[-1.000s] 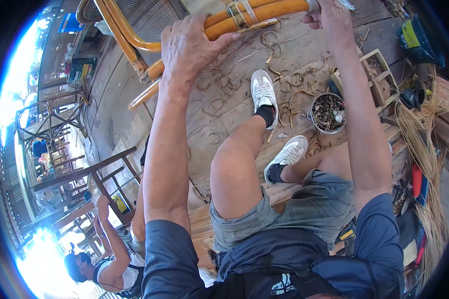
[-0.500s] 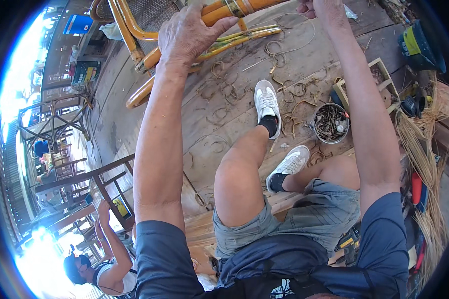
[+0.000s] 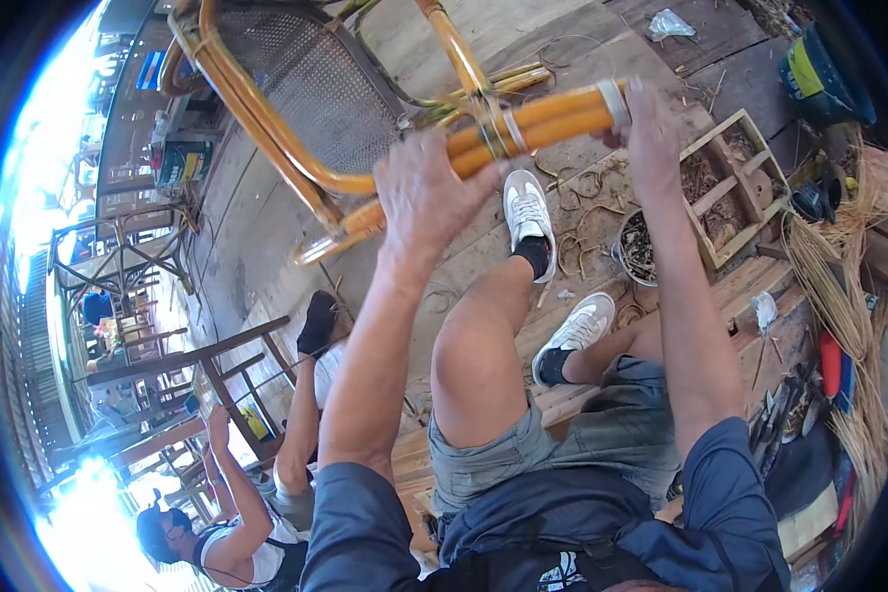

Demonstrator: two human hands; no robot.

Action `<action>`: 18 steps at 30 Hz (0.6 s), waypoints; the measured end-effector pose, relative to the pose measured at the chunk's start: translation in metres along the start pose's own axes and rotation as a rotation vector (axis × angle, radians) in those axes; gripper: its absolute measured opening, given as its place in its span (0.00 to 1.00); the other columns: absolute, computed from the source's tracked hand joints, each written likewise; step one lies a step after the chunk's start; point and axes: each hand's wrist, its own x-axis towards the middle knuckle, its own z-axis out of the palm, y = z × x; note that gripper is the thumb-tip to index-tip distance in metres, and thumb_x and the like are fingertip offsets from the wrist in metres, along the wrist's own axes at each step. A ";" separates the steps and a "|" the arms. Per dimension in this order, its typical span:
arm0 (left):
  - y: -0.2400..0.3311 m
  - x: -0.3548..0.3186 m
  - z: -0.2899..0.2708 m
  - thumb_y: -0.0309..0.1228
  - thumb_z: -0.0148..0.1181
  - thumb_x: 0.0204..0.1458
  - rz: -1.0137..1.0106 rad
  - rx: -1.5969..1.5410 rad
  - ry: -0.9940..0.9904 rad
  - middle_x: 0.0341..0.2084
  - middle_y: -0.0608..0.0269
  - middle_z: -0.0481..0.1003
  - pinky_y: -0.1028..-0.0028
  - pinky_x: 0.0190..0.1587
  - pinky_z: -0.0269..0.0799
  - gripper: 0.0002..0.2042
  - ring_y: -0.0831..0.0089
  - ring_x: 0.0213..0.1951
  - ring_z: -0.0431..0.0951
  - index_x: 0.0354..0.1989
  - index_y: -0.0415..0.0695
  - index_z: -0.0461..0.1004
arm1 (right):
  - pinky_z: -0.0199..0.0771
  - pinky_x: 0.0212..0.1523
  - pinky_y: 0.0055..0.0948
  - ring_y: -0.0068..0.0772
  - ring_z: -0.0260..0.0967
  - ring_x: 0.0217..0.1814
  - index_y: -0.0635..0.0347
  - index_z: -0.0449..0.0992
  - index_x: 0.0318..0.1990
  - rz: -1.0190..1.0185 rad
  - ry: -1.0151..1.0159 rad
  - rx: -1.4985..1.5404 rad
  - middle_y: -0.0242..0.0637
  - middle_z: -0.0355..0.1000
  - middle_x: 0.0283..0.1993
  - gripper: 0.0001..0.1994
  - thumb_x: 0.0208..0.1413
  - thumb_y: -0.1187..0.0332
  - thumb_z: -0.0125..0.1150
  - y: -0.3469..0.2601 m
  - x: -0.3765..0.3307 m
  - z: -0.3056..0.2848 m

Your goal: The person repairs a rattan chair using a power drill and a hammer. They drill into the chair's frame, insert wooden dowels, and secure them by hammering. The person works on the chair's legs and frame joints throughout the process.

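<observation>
- At the far left, a bent-cane frame (image 3: 123, 255) stands on the floor (image 3: 237, 271), with a dark tub (image 3: 183, 163) just above it in view.
- Lower down, a co-worker (image 3: 242, 543) in a pale sleeveless top raises both arms near a dark wood frame (image 3: 202, 353).
- Left of centre, at the top, is the chair (image 3: 331, 104), tilted, its orange-brown cane bent around a grey woven panel. It lies in front of the person, beyond the knees.
- The left hand (image 3: 429, 185) is wrapped over the paired poles (image 3: 560, 116) along the chair's near edge, its thumb pointing right.
- Between the hands, pale and brassy bands circle the poles where an upright joins them.
- Below the poles are two white shoes, the left shoe (image 3: 526, 209) and the right shoe (image 3: 579, 328), with curled strips (image 3: 589, 222) scattered beside them.
- The right hand (image 3: 651, 136), slightly blurred, clasps the right end of the poles by a white band; its fingers are partly hidden.
- Beneath the right forearm, partly covered, sits a tin of small dark pieces (image 3: 639, 249).
- Just right of it lies a divided wooden box (image 3: 728, 187).
- At the far right are a green bucket (image 3: 827, 74), a bundle of pale strands (image 3: 821, 266) and a red handle (image 3: 830, 363).
</observation>
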 end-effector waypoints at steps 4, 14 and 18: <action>0.011 -0.038 0.010 0.52 0.66 0.37 0.028 -0.104 -0.022 0.30 0.51 0.71 0.58 0.41 0.63 0.27 0.53 0.36 0.70 0.34 0.39 0.71 | 0.69 0.21 0.19 0.21 0.67 0.23 0.64 0.72 0.39 -0.034 0.101 0.005 0.32 0.68 0.27 0.20 0.62 0.53 0.42 0.025 -0.040 -0.014; 0.014 -0.075 0.009 0.47 0.67 0.39 -0.207 -0.420 -0.659 0.38 0.43 0.72 0.61 0.47 0.66 0.27 0.51 0.43 0.72 0.38 0.34 0.72 | 0.67 0.27 0.18 0.19 0.63 0.30 0.65 0.71 0.42 0.184 0.187 0.111 0.31 0.67 0.31 0.18 0.62 0.56 0.46 0.066 -0.111 -0.036; 0.015 -0.080 0.007 0.48 0.66 0.39 -0.191 -0.374 -0.674 0.36 0.43 0.73 0.61 0.45 0.67 0.27 0.51 0.42 0.73 0.38 0.35 0.72 | 0.64 0.32 0.19 0.19 0.60 0.30 0.67 0.71 0.42 0.114 0.143 0.002 0.30 0.66 0.30 0.18 0.62 0.57 0.47 0.072 -0.119 -0.045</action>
